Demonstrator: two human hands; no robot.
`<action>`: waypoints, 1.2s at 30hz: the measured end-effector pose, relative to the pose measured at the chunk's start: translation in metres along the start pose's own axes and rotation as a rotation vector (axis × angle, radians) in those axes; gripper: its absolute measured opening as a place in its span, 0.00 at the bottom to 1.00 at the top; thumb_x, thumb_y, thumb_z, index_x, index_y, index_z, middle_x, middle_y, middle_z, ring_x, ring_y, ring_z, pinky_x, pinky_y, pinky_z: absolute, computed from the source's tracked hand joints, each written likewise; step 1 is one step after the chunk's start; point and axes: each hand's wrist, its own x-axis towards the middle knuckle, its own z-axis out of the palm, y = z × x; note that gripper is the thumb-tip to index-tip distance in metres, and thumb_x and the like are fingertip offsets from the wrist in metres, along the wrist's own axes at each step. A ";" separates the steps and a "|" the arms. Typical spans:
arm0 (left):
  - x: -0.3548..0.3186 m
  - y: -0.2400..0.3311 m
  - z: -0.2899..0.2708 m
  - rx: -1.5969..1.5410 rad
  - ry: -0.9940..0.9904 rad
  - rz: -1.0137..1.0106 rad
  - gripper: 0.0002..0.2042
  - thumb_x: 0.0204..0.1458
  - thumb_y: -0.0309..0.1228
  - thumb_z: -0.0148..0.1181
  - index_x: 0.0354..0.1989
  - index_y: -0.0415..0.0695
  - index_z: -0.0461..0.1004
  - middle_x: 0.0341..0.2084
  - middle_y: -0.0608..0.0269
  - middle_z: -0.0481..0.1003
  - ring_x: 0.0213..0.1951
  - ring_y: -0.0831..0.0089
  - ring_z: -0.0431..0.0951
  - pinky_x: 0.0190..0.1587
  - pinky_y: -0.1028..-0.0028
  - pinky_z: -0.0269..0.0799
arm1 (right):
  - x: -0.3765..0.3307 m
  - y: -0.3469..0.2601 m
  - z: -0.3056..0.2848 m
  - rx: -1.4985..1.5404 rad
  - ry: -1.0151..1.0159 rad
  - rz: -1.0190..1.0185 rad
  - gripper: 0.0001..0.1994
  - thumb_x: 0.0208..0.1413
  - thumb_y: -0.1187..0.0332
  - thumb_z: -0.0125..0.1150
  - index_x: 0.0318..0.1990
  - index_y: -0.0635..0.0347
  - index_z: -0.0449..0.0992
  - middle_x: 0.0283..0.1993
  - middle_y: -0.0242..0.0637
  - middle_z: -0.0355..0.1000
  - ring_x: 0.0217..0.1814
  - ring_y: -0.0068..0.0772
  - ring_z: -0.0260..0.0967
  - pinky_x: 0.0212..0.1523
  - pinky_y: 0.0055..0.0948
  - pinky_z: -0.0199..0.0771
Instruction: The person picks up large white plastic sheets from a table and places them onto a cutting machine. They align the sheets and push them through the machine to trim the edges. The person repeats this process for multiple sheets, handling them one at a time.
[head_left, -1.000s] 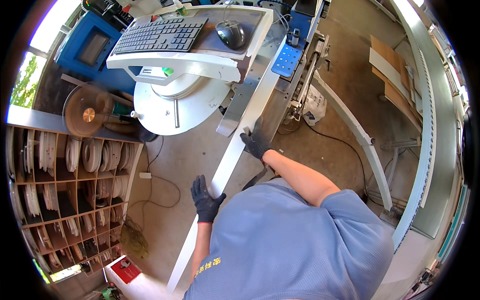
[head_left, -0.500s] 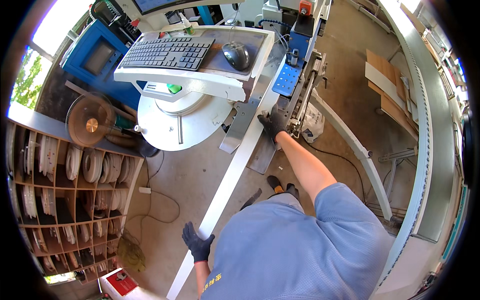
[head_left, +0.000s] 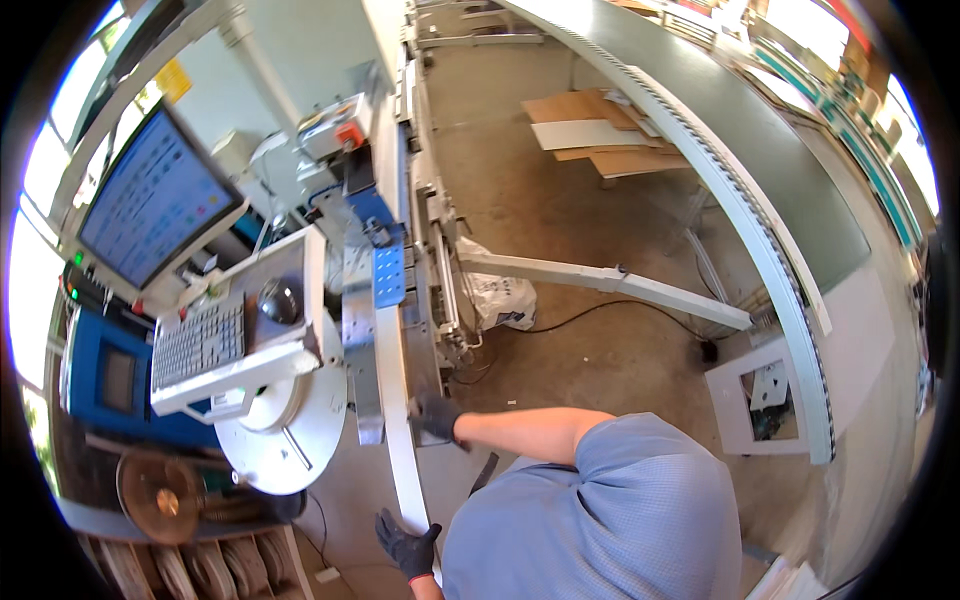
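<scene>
A long, narrow white board runs from beneath a blue perforated plate on the machine toward my body. My left hand, in a dark glove, spans the board's near part, thumb at its right edge and fingers spread past its left edge. Beyond my hand and body the board's near end is hidden. My right hand, gloved too, is at the board's right edge above the metal table; motion blurs its fingers, and whether they touch the board is unclear.
Left of the board stand a keyboard, a mouse and a monitor, with a round white disc below. A white support leg and a cable cross the floor at right, near a long conveyor.
My view has swung to the right and up, showing more of the monitor and conveyor. My right hand has drawn back from the blue plate, nearer my left hand.
</scene>
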 end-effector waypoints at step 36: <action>-0.013 0.013 -0.016 0.079 0.034 -0.012 0.57 0.21 0.44 0.78 0.66 0.37 0.55 0.64 0.39 0.56 0.66 0.44 0.53 0.65 0.52 0.52 | 0.021 0.009 -0.005 0.054 0.098 0.001 0.45 0.53 0.59 0.61 0.65 0.77 0.38 0.43 0.61 0.73 0.45 0.54 0.73 0.47 0.42 0.73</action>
